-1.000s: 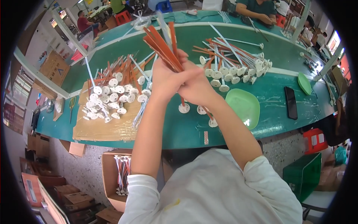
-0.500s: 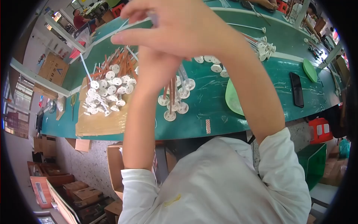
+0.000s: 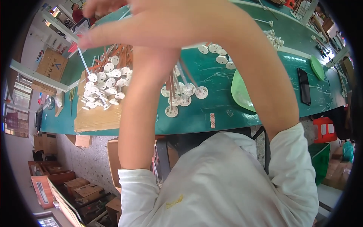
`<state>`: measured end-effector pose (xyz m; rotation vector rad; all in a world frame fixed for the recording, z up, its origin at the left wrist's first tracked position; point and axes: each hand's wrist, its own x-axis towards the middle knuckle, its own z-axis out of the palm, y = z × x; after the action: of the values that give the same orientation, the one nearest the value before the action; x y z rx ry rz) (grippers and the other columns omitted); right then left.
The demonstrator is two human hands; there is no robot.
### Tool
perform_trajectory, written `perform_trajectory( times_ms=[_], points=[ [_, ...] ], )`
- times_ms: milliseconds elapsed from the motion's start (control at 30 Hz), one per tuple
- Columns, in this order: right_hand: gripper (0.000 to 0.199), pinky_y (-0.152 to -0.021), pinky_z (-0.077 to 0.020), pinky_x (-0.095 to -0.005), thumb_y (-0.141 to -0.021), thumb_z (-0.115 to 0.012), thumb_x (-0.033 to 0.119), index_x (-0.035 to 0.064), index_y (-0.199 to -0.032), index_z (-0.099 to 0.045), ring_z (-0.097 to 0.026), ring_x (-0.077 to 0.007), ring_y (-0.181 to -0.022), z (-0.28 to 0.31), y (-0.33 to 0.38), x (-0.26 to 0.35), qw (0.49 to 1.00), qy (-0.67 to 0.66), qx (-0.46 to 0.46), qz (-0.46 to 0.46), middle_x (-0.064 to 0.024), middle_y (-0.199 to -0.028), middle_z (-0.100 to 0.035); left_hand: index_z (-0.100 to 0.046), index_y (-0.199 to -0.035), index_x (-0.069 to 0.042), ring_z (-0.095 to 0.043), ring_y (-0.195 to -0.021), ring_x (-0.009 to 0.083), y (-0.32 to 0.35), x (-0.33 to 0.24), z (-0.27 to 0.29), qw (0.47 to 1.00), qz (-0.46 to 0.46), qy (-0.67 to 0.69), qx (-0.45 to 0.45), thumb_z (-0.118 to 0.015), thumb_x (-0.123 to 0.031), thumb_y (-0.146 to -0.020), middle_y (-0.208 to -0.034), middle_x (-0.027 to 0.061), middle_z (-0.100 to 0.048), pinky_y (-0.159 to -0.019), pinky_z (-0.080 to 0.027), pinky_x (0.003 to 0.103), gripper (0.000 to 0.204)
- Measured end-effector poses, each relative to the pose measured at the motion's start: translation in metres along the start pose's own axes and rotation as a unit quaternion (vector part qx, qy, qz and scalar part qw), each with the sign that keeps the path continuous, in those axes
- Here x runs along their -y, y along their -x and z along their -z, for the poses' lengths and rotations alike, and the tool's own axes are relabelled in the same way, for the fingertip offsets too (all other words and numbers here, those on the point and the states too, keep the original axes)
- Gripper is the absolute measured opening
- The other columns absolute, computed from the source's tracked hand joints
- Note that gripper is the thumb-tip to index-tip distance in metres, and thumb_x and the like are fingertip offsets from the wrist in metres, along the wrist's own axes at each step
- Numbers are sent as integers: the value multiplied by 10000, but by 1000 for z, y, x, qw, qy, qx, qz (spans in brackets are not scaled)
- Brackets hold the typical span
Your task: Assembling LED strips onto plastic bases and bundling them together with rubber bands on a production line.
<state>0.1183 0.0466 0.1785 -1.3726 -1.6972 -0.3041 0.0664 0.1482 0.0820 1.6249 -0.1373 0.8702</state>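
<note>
My right hand [image 3: 166, 26] is raised over the bench with thumb and fingers stretched to the left, blurred by motion. I see nothing held in it. It crosses in front of my left hand [image 3: 157, 58], whose fingers are hidden behind it. Beyond my left wrist lies a small bunch of round white discs on brown and whitish strips [image 3: 177, 94]. To the left, a larger heap of similar discs [image 3: 107, 83] with orange-brown strips rests on a cardboard sheet [image 3: 100, 121]. Another group of white discs [image 3: 217, 51] lies behind my right forearm.
On the green bench [image 3: 196, 121] stand a light green dish [image 3: 242, 94], partly behind my right forearm, a black phone [image 3: 303, 87] and a second green dish [image 3: 317, 68]. Scissors [image 3: 72, 96] lie far left. A red stool [image 3: 324, 130] is at the right. Another person [image 3: 77, 13] sits at the back left.
My right hand has swung left and toward me, its thumb reaching further left. My left wrist has shifted slightly. One disc of the small bunch now lies further right; the view has shifted a little.
</note>
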Motion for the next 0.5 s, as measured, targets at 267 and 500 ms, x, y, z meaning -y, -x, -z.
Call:
perform_trajectory(
  times_ms=[267,500],
  points=[
    [715,-893,-502,-376,-660,-827,165,22,-1288,-517,-599,-211,-1105,-62,114,-26,967,-7,-154,-201,-115,-1242,-581,-645,-685,33,-618,-572,106,-13,-41,1,996,84,39,-6,-653,-258,-936,-594,65,-623,-554,-491,240,385],
    [304,-733,-524,-362,-805,-695,131,5,-1066,-603,-646,-193,-841,-89,106,-16,958,-123,-174,-190,-86,-894,-649,-603,-1178,88,-657,-1007,229,8,-47,6,982,-166,33,88,-768,-122,-798,-1005,150,-681,-900,-502,351,465]
  ],
)
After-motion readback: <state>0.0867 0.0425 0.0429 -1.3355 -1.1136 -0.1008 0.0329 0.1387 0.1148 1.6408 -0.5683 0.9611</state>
